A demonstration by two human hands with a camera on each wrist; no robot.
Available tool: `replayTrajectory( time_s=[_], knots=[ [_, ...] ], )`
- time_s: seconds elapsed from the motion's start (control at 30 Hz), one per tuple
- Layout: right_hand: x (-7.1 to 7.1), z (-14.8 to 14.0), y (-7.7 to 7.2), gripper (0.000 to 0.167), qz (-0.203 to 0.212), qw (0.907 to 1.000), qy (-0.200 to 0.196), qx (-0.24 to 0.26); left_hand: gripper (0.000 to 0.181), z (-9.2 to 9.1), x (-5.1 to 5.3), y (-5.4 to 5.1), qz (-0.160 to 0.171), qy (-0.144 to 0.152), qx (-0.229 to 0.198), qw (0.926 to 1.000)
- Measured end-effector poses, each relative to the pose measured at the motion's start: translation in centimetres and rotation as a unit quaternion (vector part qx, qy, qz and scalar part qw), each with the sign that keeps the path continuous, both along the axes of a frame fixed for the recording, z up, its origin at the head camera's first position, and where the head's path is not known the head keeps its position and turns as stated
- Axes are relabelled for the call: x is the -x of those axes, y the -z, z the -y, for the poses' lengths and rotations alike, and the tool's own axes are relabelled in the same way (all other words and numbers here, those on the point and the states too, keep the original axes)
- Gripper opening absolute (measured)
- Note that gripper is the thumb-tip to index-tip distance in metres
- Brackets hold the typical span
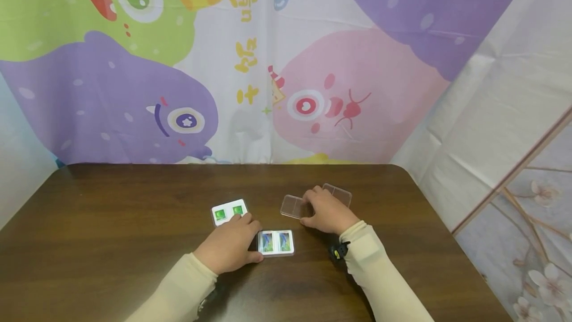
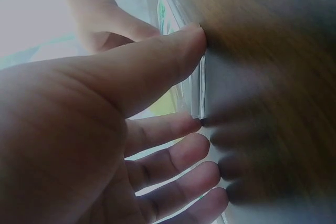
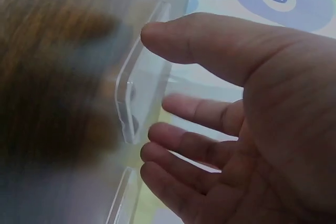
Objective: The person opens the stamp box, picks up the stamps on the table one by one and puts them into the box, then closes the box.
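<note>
On the table, my left hand (image 1: 230, 245) holds the left end of a flat clear-rimmed case (image 1: 275, 242) with two blue-green pictures, thumb at its near edge and index finger at the far edge. Beyond that hand lies a similar case (image 1: 229, 211) with two green pictures, its near part hidden by the fingers. My right hand (image 1: 329, 211) is over the right end of a clear plastic cover (image 1: 292, 206). In the right wrist view its thumb touches the cover's edge; the other fingers are loosely bent, apart from it. A second clear cover (image 1: 338, 194) lies behind that hand, partly hidden.
The dark wooden table (image 1: 111, 252) has rounded far corners. Behind it hangs a cloth (image 1: 250, 128) with cartoon creatures, and to the right a white fabric wall (image 1: 469, 128). A black band (image 1: 339, 251) is on my right wrist.
</note>
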State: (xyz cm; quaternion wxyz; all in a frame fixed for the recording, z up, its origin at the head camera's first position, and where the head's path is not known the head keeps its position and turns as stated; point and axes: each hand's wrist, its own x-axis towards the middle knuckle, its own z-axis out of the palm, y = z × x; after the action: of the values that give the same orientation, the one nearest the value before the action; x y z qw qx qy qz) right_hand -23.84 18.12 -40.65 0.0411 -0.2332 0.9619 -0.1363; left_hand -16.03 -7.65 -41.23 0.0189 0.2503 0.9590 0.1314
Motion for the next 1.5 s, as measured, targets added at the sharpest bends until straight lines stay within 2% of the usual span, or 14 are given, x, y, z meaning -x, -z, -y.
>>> replayTrajectory(
  time_s=[0.1, 0.23, 0.3, 0.53, 0.8, 1.5],
  knots=[
    [0.0, 0.3, 0.3, 0.062, 0.013, 0.9998, 0.012, -0.008, 0.059, 0.1, -0.1, 0.0, 0.004, -0.001, 0.0, 1.0],
    [0.0, 0.6, 0.5, 0.075, 0.035, 0.9988, 0.022, -0.027, 0.06, 0.2, -0.1, -0.1, 0.004, -0.001, -0.002, 1.0],
    [0.0, 0.6, 0.6, 0.073, 0.038, 0.9984, 0.021, -0.035, 0.059, 0.2, -0.2, -0.2, 0.003, -0.001, -0.002, 1.0],
    [-0.3, 0.3, 0.3, 0.052, 0.032, 0.9988, 0.012, -0.035, 0.059, 0.1, -0.2, -0.3, -0.003, 0.006, -0.007, 1.0],
    [-0.7, 0.5, -0.1, 0.051, 0.042, 0.9979, 0.013, -0.048, 0.059, 0.1, -0.2, 0.1, -0.009, 0.009, -0.013, 0.9998],
    [-0.7, 0.8, -0.5, 0.053, 0.052, 0.997, 0.019, -0.055, 0.058, 0.1, -0.1, 0.0, -0.012, 0.004, -0.012, 0.9998]
  ],
)
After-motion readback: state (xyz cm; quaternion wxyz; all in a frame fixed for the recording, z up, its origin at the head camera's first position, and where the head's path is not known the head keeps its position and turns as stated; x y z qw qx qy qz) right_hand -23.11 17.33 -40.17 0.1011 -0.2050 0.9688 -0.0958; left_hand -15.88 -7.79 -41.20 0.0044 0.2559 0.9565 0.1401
